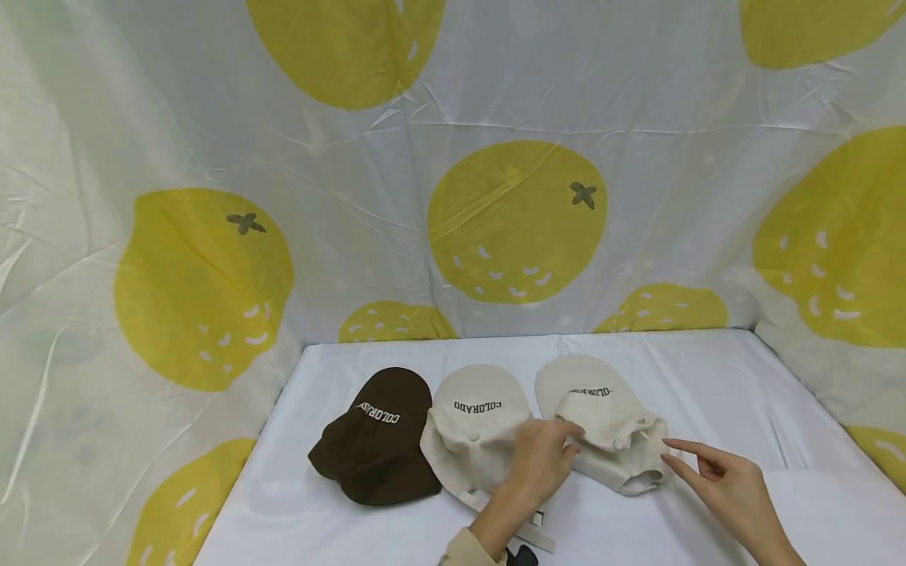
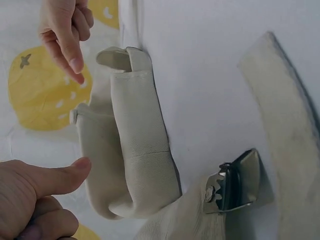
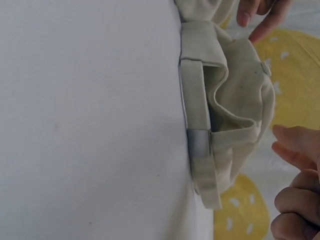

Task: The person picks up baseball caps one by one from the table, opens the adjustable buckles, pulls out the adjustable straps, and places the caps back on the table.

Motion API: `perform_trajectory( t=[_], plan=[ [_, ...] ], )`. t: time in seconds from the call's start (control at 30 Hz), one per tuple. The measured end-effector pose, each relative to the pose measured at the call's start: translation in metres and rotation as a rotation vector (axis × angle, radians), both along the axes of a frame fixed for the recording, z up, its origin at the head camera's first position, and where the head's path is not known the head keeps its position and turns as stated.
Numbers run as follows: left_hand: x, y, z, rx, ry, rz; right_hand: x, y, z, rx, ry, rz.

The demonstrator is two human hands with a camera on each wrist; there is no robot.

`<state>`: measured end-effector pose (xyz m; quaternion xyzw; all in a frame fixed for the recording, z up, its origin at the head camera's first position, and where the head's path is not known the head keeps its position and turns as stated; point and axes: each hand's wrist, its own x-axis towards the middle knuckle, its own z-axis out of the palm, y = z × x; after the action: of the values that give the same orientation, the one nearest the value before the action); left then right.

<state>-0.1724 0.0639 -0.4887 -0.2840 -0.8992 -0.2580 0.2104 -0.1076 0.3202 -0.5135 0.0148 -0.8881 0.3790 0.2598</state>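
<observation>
Three caps lie side by side on the white surface. The right-hand cream cap (image 1: 594, 409) has dark COLORADO lettering and a crumpled crown; its back strap (image 3: 197, 100) shows in the right wrist view. My left hand (image 1: 541, 460) is over the gap between the two cream caps, fingertips by the right cap's left side; whether they touch it I cannot tell. On the other side, my right hand (image 1: 729, 487) has thumb and forefinger extended close to the cap's back edge, with nothing between them. The middle cream cap (image 1: 481, 393) lies partly behind my left hand and forearm.
A dark brown cap (image 1: 389, 424) with white lettering lies at the left, against the middle cap. That middle cap's loose strap (image 1: 534, 537) and metal buckle (image 2: 230, 185) lie near my left wrist. A lemon-print cloth (image 1: 368, 196) hangs behind and at the sides.
</observation>
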Motion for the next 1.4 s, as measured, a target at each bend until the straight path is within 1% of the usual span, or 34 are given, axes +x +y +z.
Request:
perform_trajectory(
  t=[0.17,0.23,0.3,0.5,0.6,0.7,0.8,0.9,1.0,1.1,1.17,1.3,1.4],
  plan=[
    [-0.002,0.005,-0.003,-0.002,0.030,0.018,-0.004,-0.001,0.000,-0.009,0.008,0.002],
    [-0.003,0.006,-0.004,-0.013,0.053,0.021,-0.005,-0.001,0.000,-0.017,0.012,0.008],
    [-0.004,0.007,-0.005,-0.022,0.085,0.020,-0.007,-0.002,0.000,-0.022,0.016,0.017],
    [-0.008,0.010,-0.008,-0.043,0.211,0.022,-0.010,-0.003,0.000,-0.033,0.030,0.038],
    [-0.008,0.012,-0.008,-0.051,0.235,0.023,-0.012,-0.004,0.000,-0.039,0.041,0.047],
    [-0.009,0.014,-0.007,-0.062,0.235,0.019,-0.014,-0.005,0.000,-0.041,0.067,0.066],
    [-0.010,0.014,-0.006,-0.077,0.246,0.029,-0.018,-0.006,0.001,-0.041,0.095,0.101],
    [-0.012,0.013,-0.006,-0.074,0.252,0.042,-0.023,-0.007,0.001,-0.051,0.098,0.158],
    [-0.013,0.012,-0.007,-0.053,0.245,0.045,-0.028,-0.008,0.000,-0.055,0.103,0.226],
    [-0.014,0.012,-0.006,-0.026,0.240,0.039,-0.033,-0.007,-0.002,-0.043,0.132,0.295],
    [-0.015,0.012,-0.006,-0.017,0.241,0.041,-0.036,-0.007,-0.004,-0.032,0.150,0.325],
    [-0.015,0.013,-0.005,0.000,0.243,0.045,-0.039,-0.006,-0.003,-0.018,0.154,0.344],
    [-0.015,0.014,-0.005,0.021,0.223,0.043,-0.040,-0.006,0.000,-0.025,0.150,0.364]
  ],
)
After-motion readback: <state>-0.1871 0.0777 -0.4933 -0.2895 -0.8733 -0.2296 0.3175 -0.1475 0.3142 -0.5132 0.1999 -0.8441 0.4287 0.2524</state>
